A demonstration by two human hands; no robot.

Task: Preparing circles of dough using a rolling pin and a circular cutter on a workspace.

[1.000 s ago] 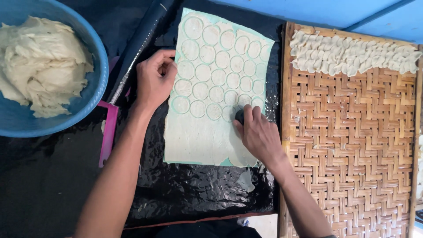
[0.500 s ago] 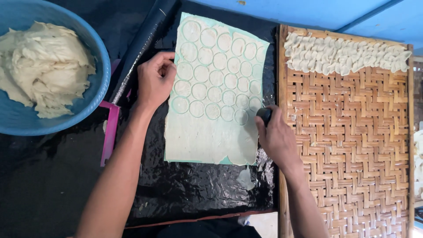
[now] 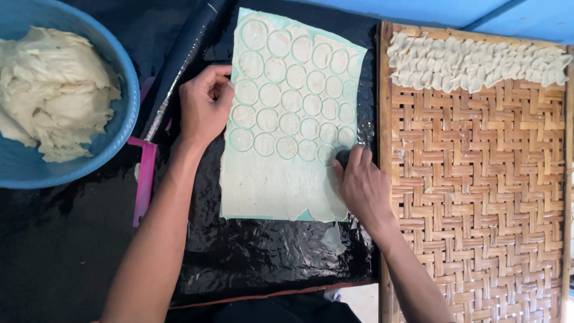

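Note:
A thin pale dough sheet [image 3: 269, 185] lies on black plastic, its upper part marked with several rows of cut circles. My right hand [image 3: 362, 188] presses a small dark round cutter [image 3: 343, 157] into the sheet near its right edge, below the lowest row of circles. My left hand [image 3: 205, 107] rests in a loose fist on the sheet's left edge, holding it down.
A blue bowl [image 3: 122, 113] with a lump of dough [image 3: 51, 96] sits at the left. A woven bamboo tray [image 3: 478, 197] at the right carries a row of folded dough pieces [image 3: 472, 60] along its top. A pink object [image 3: 144, 185] lies beside the plastic.
My right hand moved the cutter right along the sheet's lower row of circles, then slightly back left and down. The left hand stayed in place.

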